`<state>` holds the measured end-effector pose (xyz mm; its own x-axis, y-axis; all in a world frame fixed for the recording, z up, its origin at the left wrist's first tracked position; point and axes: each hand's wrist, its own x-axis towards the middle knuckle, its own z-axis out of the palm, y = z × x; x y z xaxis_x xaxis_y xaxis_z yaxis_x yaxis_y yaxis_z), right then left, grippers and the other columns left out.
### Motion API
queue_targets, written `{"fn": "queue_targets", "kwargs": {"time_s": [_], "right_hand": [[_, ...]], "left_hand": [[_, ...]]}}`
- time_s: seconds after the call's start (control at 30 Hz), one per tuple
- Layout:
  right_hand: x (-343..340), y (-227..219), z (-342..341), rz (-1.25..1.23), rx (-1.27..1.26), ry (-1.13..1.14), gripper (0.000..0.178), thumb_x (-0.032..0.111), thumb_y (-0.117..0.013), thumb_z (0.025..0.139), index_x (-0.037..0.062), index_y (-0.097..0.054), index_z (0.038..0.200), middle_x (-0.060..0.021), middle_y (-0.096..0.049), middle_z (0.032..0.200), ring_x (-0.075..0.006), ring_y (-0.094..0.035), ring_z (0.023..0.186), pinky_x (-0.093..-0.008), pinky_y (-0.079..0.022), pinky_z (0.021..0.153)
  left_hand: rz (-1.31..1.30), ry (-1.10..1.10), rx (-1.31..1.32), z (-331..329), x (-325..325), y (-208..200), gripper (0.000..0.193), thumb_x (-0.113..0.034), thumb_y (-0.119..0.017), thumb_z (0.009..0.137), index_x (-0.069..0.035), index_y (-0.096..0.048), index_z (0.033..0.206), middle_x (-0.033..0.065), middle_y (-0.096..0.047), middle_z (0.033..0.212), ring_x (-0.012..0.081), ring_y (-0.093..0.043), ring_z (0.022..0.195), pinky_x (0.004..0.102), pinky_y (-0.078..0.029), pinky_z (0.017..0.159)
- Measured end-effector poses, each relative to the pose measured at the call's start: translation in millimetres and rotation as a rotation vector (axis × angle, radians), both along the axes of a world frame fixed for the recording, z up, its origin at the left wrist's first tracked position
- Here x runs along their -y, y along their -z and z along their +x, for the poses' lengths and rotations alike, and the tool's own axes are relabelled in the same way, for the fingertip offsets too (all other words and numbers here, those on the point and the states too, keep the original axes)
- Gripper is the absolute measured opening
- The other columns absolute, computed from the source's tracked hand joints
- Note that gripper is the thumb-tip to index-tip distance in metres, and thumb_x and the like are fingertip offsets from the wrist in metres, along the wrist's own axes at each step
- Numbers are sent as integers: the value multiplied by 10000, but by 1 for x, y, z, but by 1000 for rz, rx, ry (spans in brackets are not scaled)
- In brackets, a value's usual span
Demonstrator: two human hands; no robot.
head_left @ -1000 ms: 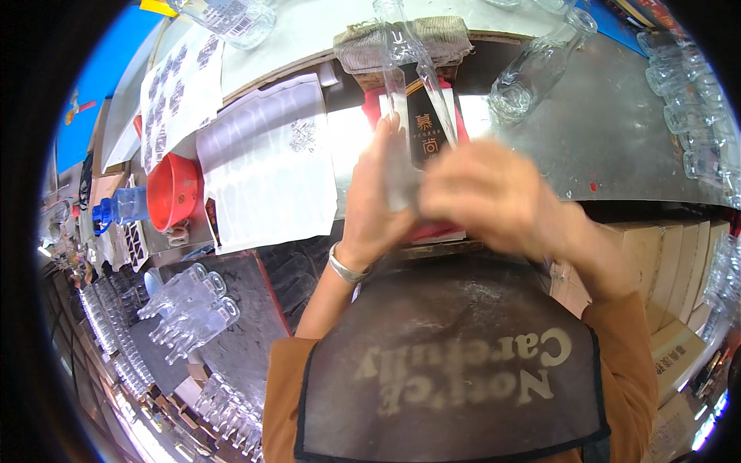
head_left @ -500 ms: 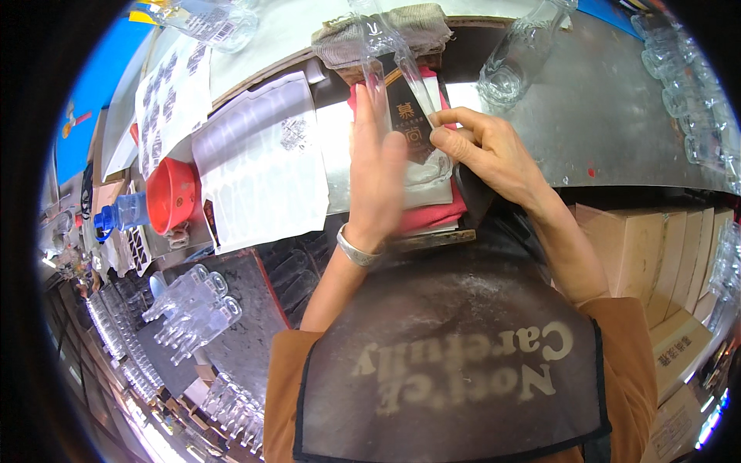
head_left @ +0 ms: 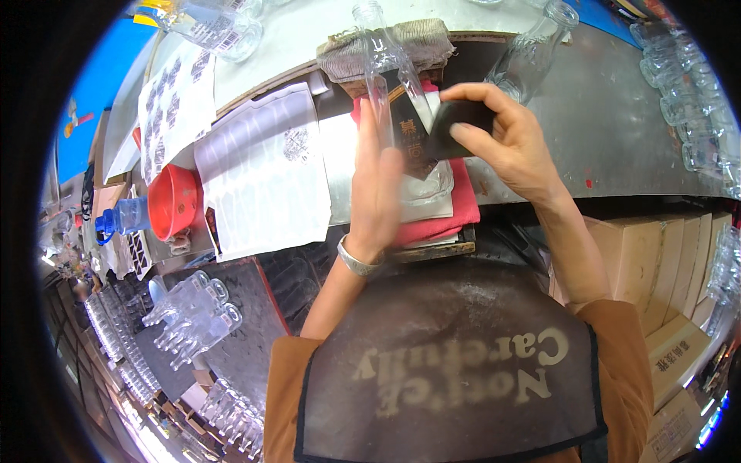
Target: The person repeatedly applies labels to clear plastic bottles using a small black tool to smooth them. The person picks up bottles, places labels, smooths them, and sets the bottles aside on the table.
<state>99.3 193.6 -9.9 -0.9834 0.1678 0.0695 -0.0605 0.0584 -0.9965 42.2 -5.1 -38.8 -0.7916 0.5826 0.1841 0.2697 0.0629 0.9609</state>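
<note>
A clear glass bottle [head_left: 403, 174] lies in front of me with its neck pointing away, and a dark label with gold marks [head_left: 409, 123] is on its upper side. My left hand [head_left: 374, 177] holds the bottle along its left side, fingers extended and the thumb over the glass; it is partly blurred. Between thumb and fingers, my right hand [head_left: 502, 139] pinches a flat black pad [head_left: 461, 127] at the label's right edge. A grey cloth roll [head_left: 340, 55] lies under the neck, and pink cloth [head_left: 461, 208] lies under the body.
Another clear bottle [head_left: 525, 58] lies back right. White label sheets [head_left: 262, 170] are to the left, near a red bowl [head_left: 174, 202] and a blue-capped bottle [head_left: 131, 214]. Several bottles line the right edge [head_left: 687, 100]. Cardboard boxes [head_left: 617, 255] stand at lower right, more bottles [head_left: 193, 312] at lower left.
The black pad is now in my right hand against the label, where its fingers were touching the label's edge before. My left hand stays on the bottle.
</note>
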Motion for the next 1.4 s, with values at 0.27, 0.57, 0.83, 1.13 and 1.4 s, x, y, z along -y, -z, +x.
{"fn": "queue_targets", "kwargs": {"time_s": [0.27,0.57,0.83,1.13,1.4], "right_hand": [[1,-12,-59,119,-300,304,290,52,-618,972,-14,-595,1253,-49,-649,1089,-101,-616,958,-245,-519,868],[2,-14,-28,-87,-152,345,230,109,-549,996,-1,-627,1182,-50,-679,1060,-101,-609,969,-256,-493,890],[5,-13,-36,174,2,162,259,202,-527,1050,41,-679,1184,-2,-644,818,-47,-564,734,-192,-464,694],[9,-15,-39,755,-225,71,422,12,-564,956,121,-615,1360,-152,-729,1011,-278,-716,802,-344,-564,696],[10,-17,-12,602,-163,87,475,54,-561,962,74,-533,1436,-101,-570,691,-177,-543,604,-307,-492,640]], "left_hand": [[-9,22,68,-11,3,-19,638,-230,-358,1069,86,-119,1569,243,-286,1610,303,-293,1497,385,-224,1211],[-368,-255,163,-71,-39,-49,573,-503,-571,996,67,-626,990,94,-660,847,132,-592,771,277,-488,710],[-116,-217,371,-68,-41,-28,551,-492,-442,1059,23,-637,1038,135,-730,940,161,-704,825,258,-556,683],[-2,-166,364,-59,-47,-29,530,-476,-372,1079,-19,-616,963,68,-651,869,134,-584,802,286,-474,758],[128,-146,588,-42,-27,-17,593,-499,-332,1085,22,-509,1307,109,-633,1190,169,-639,1029,304,-520,900]]}}
